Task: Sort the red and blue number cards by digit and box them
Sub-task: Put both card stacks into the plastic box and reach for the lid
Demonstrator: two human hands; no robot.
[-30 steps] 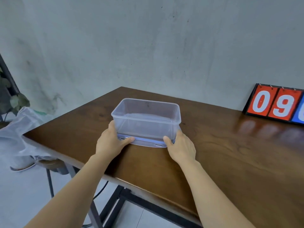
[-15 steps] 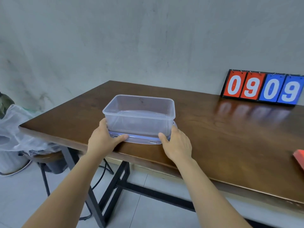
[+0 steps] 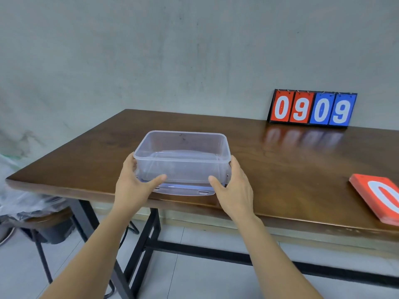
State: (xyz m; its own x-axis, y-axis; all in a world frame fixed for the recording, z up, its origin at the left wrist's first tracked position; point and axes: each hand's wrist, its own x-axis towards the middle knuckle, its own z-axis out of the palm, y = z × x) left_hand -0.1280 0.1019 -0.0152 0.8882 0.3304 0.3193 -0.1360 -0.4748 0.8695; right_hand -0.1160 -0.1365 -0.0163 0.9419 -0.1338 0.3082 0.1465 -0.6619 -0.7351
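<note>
Clear rectangular plastic box [image 3: 183, 160] on brown wooden table [image 3: 280, 169] | left hand [image 3: 133, 188] grips left end | right hand [image 3: 235, 190] grips right end

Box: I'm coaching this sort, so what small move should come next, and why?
Probably slide the box right, toward the red stack. The left hand and right hand grip its ends; it looks empty, and that stack lies far to its right.
</note>
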